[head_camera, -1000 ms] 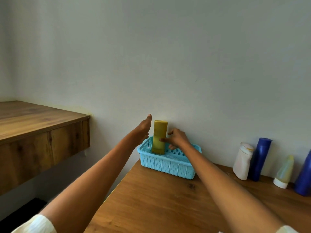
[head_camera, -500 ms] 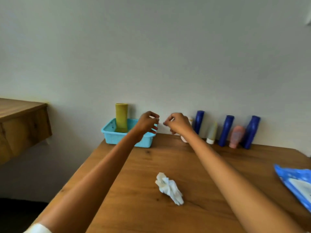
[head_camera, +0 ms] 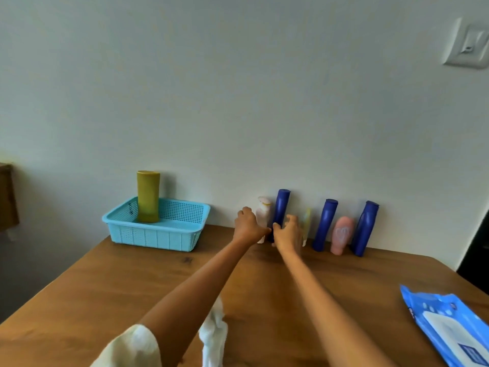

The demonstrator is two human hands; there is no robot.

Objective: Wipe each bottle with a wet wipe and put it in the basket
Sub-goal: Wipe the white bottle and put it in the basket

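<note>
A row of bottles stands against the wall at the back of the wooden table [head_camera: 105, 282]. My right hand [head_camera: 288, 233] has its thumb and fingers curled round the lower part of a tall blue bottle [head_camera: 282, 206]. My left hand [head_camera: 248, 226] is curled just left of it, in front of a white bottle [head_camera: 264, 211]; whether it grips that bottle is unclear. To the left is a light blue basket [head_camera: 156, 235] with a yellow bottle [head_camera: 148, 197] standing upright in it. A crumpled white wipe [head_camera: 214, 333] lies near me between my forearms.
Further right in the row stand a small pale yellow bottle [head_camera: 307, 221], two more blue bottles [head_camera: 325, 223] [head_camera: 366, 227] and a pink one [head_camera: 342, 234]. A blue pack of wet wipes [head_camera: 449, 329] lies at the table's right front. A wall switch [head_camera: 468, 46] is at upper right.
My view swung right from the basket, where the yellow bottle stays standing. Both hands left the basket and moved right to the white and blue bottles.
</note>
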